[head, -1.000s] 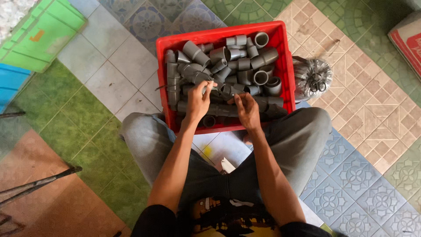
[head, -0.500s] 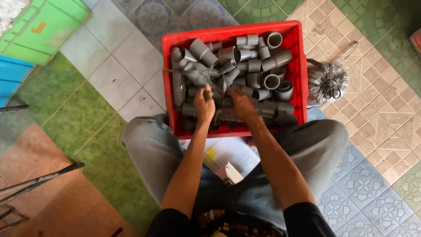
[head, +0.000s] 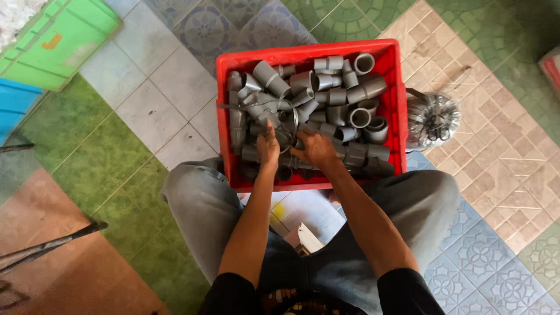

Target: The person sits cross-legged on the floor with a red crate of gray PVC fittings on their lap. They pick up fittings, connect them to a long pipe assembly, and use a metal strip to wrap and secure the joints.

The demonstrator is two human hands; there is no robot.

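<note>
Between my knees: red crate point(head: 224, 105), kept close for reach, full of grey fittings point(head: 326, 96). Left hand point(head: 268, 147) and right hand point(head: 315, 149) both buried in pile; whether either actually grasps a fitting, I cannot tell. Silver bundle point(head: 431, 119) beside crate.

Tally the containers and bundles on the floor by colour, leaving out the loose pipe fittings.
Red plastic crate holding grey pipe fittings: 1
Green plastic crate: 1
Blue plastic crate: 1
Clear plastic bag of metal rings: 1
Total: 4
</note>
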